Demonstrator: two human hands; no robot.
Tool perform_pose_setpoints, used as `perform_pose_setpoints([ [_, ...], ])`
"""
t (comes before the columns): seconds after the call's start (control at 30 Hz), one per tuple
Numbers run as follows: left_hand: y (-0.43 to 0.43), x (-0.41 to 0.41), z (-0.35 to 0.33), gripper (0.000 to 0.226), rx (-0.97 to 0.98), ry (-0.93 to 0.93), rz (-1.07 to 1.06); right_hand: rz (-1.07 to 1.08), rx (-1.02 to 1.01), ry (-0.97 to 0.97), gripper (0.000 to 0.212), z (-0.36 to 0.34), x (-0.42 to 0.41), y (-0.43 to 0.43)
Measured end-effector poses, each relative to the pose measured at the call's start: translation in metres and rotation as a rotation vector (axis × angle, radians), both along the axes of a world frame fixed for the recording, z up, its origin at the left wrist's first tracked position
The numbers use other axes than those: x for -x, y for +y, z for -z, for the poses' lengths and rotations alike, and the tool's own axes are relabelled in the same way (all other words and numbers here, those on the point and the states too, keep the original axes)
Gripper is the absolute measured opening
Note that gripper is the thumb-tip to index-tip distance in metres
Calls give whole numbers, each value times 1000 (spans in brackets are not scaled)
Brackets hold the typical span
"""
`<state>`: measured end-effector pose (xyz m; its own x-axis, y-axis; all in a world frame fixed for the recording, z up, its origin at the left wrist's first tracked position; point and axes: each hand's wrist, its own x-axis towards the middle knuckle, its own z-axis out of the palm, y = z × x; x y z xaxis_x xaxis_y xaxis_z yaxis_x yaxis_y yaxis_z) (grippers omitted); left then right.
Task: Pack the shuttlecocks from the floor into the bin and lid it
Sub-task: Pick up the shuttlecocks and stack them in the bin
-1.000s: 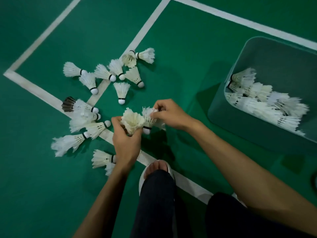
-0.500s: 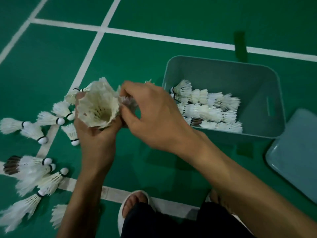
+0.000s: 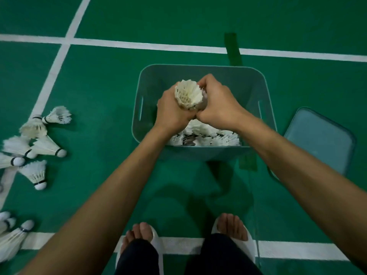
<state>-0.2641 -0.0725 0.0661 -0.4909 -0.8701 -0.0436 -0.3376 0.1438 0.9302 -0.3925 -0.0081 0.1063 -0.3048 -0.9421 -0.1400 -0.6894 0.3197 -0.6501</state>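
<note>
A teal plastic bin (image 3: 200,68) stands on the green court floor in front of me. Several white shuttlecocks (image 3: 206,135) lie in its near half. Above the open bin both hands hold a nested bunch of shuttlecocks (image 3: 187,94), its feather skirt turned up toward me. My left hand (image 3: 170,114) grips the bunch from the left and my right hand (image 3: 218,104) grips it from the right. The cork ends are hidden between my palms. The bin's teal lid (image 3: 319,137) lies flat on the floor to the right of the bin.
Several loose shuttlecocks (image 3: 37,143) lie scattered on the floor at the left edge, more at the bottom left (image 3: 12,237). White court lines cross the floor. My feet in white slippers (image 3: 236,241) stand on a line just behind the bin.
Both hands have carried the bunch of shuttlecocks from the left of the bin to above its opening. My view has swung right, so the bin now sits at centre.
</note>
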Motion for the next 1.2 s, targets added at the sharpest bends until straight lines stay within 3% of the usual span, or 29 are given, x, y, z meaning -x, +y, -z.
perform_pose_setpoints([
  [0.07, -3, 1, 8, 39, -71, -32, -18, -39, -21, 9, 58, 12, 7, 1],
  [0.3, -7, 6, 14, 35, -244, -126, 4, 45, 60, -40, 44, 28, 28, 10],
  [0.47, -18, -9, 19, 42, -308, -229, 4, 340, 112, -176, 53, 26, 56, 8],
  [0.57, -16, -16, 14, 39, -307, -364, 136, 486, 104, -358, 50, 31, 67, -6],
  [0.67, -11, -16, 12, 38, -349, -433, 269, 457, 88, -427, 41, 39, 57, -24],
  [1.0, -9, -25, 16, 38, -395, -590, 379, 178, 54, -280, 35, 64, 8, -77],
  [1.1, -15, -29, 18, 50, -391, -686, 389, 203, 66, -314, 35, 75, 5, -80],
  [1.2, -21, -31, 17, 48, -356, -747, 400, 241, 86, -335, 35, 80, 3, -80],
])
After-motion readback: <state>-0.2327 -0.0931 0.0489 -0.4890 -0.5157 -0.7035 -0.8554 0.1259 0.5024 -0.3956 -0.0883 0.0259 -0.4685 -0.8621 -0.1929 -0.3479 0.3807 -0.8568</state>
